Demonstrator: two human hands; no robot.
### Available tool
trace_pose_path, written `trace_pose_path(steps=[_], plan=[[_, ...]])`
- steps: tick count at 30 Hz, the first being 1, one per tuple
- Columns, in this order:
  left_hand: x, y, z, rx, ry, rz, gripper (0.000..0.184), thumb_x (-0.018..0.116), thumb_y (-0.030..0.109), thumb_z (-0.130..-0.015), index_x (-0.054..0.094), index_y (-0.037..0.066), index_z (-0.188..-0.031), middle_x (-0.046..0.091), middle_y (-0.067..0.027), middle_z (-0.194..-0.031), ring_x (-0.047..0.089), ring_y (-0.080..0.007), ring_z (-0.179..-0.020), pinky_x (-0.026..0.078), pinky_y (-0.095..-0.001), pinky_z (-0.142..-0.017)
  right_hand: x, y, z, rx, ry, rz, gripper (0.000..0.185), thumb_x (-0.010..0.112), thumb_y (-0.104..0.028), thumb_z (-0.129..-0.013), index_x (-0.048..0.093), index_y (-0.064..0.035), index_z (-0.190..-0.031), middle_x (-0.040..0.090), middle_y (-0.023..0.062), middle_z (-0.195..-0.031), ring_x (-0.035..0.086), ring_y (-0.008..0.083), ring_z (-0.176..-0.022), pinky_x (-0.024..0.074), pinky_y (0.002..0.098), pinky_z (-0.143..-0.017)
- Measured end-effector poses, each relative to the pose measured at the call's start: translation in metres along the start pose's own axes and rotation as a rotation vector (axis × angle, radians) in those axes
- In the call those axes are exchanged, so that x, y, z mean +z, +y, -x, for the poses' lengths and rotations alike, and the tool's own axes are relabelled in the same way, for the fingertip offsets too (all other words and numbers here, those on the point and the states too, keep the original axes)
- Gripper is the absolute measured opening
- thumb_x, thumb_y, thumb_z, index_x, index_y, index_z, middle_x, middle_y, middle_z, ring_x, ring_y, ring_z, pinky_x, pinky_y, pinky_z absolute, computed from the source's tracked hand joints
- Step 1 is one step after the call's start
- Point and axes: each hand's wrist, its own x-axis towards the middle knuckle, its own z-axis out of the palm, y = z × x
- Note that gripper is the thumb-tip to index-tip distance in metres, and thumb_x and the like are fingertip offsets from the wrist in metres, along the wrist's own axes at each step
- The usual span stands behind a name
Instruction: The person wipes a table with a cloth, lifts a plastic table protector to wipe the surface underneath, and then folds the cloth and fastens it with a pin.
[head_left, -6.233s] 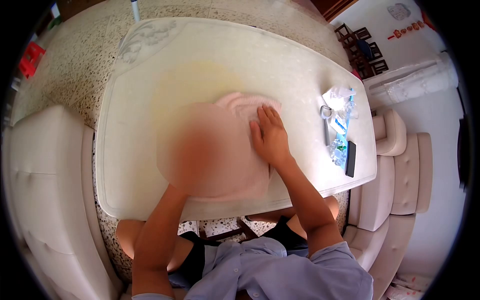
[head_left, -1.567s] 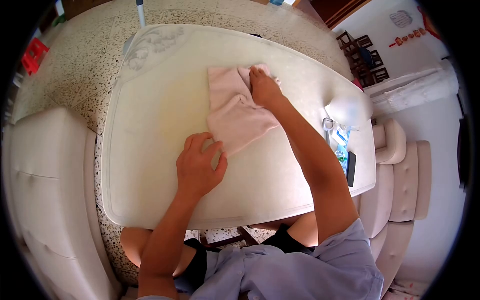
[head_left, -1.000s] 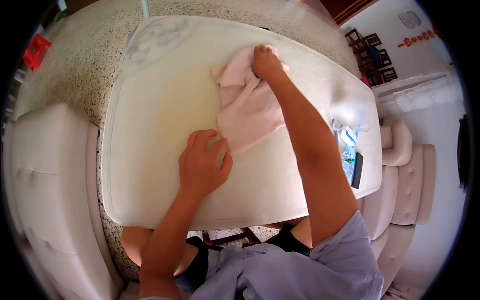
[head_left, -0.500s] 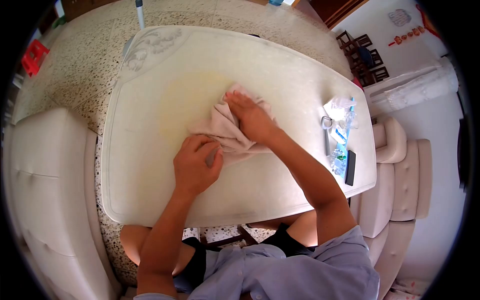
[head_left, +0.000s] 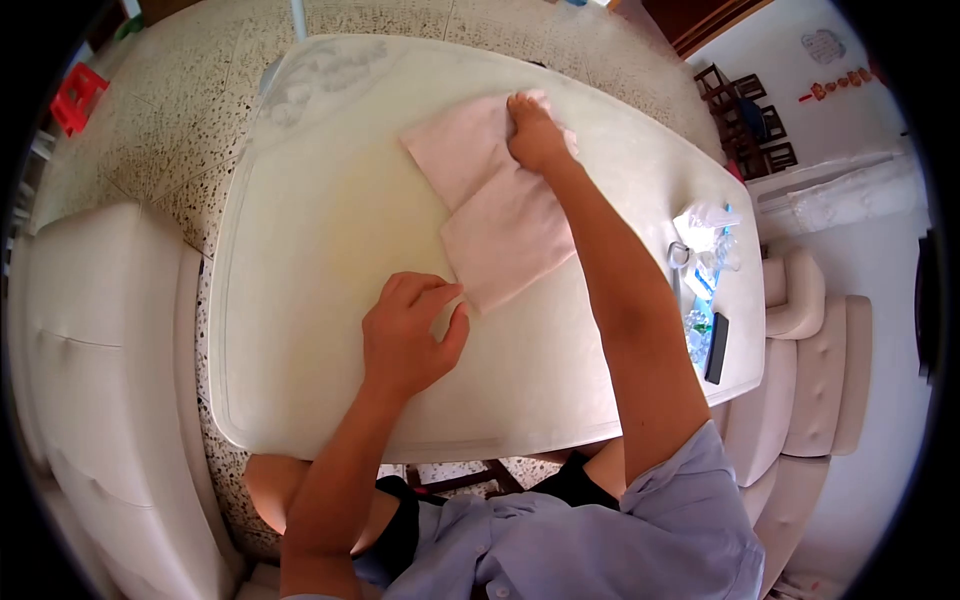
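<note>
A pink cloth (head_left: pixel 505 225) lies spread, with a fold across its middle, on the pale table (head_left: pixel 300 380). My right hand (head_left: pixel 535 135) is at the cloth's far right part, its fingers curled onto the fabric, which bunches beside them. Near the cloth's lower left corner is my left hand (head_left: pixel 408 330), its thumb and fingers apart and curved, with nothing held in it. The left fingertips come close to the cloth's edge; whether they touch it I cannot tell.
On the table's right side are a black box-like object (head_left: pixel 717 348), a metal-looking tool (head_left: pixel 679 257), clear plastic packaging (head_left: pixel 708 218) and a blue-and-white packet (head_left: pixel 703 283). Pale sofas (head_left: pixel 85 340) flank the table. A red stool (head_left: pixel 77 98) stands on the floor at far left.
From half a second ago, my right hand has moved away from my body with the cloth, which is now stretched out flatter instead of bunched. My left hand has stayed nearly in place.
</note>
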Motion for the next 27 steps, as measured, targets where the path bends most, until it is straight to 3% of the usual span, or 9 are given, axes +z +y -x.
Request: trace_pose_path(steps=[2,3,9,12,16,17,23,26,27], plan=[[0.0,0.0,-0.001,0.012,0.004,0.001,0.02,0.082,0.007,-0.082,0.081,0.01,-0.102,0.073,-0.0041,-0.101,0.071,-0.0246,-0.097,0.059,-0.0372,-0.076,-0.001,-0.001,0.022,-0.073,0.007,-0.094,0.067,0.057,-0.013,-0.095,0.048,0.0015,-0.16,0.047,0.0217,-0.168,0.041,0.0351,-0.158,0.0325,0.0403,-0.131],[0.001,0.0,0.0,0.024,0.01,-0.002,0.02,0.082,0.008,-0.082,0.081,0.01,-0.102,0.073,-0.0039,-0.101,0.071,-0.0245,-0.098,0.059,-0.0374,-0.076,0.008,0.001,0.036,-0.14,0.132,-0.142,0.064,0.06,-0.012,-0.093,0.053,0.0034,-0.155,0.052,0.0229,-0.163,0.046,0.0358,-0.154,0.0374,0.0397,-0.128],[0.001,0.002,0.001,0.038,-0.016,-0.041,0.021,0.083,0.009,-0.081,0.082,0.011,-0.102,0.074,-0.0036,-0.102,0.07,-0.0251,-0.099,0.06,-0.0383,-0.077,-0.012,-0.02,0.121,-0.429,0.065,-0.237,0.066,0.061,0.0,-0.091,0.055,-0.0009,-0.157,0.054,0.0233,-0.161,0.053,0.0371,-0.15,0.0449,0.0411,-0.124],[0.002,0.003,0.001,0.039,-0.016,-0.05,0.022,0.083,0.008,-0.081,0.082,0.011,-0.103,0.074,-0.0043,-0.102,0.07,-0.0261,-0.099,0.06,-0.0388,-0.079,-0.013,-0.021,0.118,-0.386,0.083,-0.224,0.067,0.059,0.004,-0.09,0.056,-0.0032,-0.157,0.055,0.0211,-0.161,0.053,0.0358,-0.15,0.0448,0.0408,-0.124],[0.001,0.005,0.001,0.048,-0.037,-0.074,0.022,0.083,0.008,-0.081,0.082,0.01,-0.103,0.074,-0.0053,-0.101,0.07,-0.0266,-0.1,0.059,-0.0393,-0.079,-0.004,-0.007,0.072,-0.221,0.068,-0.128,0.072,0.058,-0.001,-0.092,0.049,-0.0078,-0.163,0.048,0.0157,-0.169,0.047,0.0305,-0.155,0.0405,0.0392,-0.128],[0.0,0.005,0.002,0.04,-0.042,-0.059,0.022,0.083,0.008,-0.081,0.082,0.01,-0.103,0.074,-0.0054,-0.102,0.07,-0.0266,-0.1,0.059,-0.039,-0.079,-0.009,-0.004,0.057,-0.158,-0.032,-0.065,0.071,0.056,-0.005,-0.095,0.045,-0.0072,-0.166,0.044,0.0152,-0.171,0.042,0.0285,-0.158,0.0364,0.0374,-0.13],[-0.002,0.002,0.002,0.013,-0.049,-0.035,0.023,0.083,0.008,-0.082,0.082,0.009,-0.104,0.074,-0.0057,-0.104,0.07,-0.0265,-0.1,0.059,-0.0379,-0.077,0.009,0.016,-0.005,-0.023,0.014,0.04,0.064,0.051,-0.013,-0.1,0.046,-0.0005,-0.163,0.045,0.0183,-0.17,0.041,0.0313,-0.158,0.0307,0.0376,-0.133],[-0.001,-0.001,-0.002,0.044,-0.02,-0.008,0.023,0.083,0.008,-0.083,0.082,0.008,-0.106,0.074,-0.0062,-0.105,0.07,-0.0259,-0.097,0.059,-0.0369,-0.075,0.0,-0.003,0.025,-0.108,0.046,-0.003,0.063,0.049,-0.015,-0.101,0.046,0.0028,-0.161,0.047,0.0214,-0.168,0.043,0.0335,-0.157,0.0306,0.0395,-0.132],[0.0,-0.004,-0.001,0.062,0.006,-0.006,0.022,0.082,0.007,-0.085,0.082,0.008,-0.106,0.074,-0.0063,-0.105,0.07,-0.0242,-0.096,0.058,-0.0351,-0.073,0.016,-0.001,0.035,-0.192,0.154,-0.097,0.063,0.051,-0.013,-0.099,0.047,0.0055,-0.159,0.051,0.0251,-0.163,0.048,0.0386,-0.153,0.033,0.0438,-0.131]])
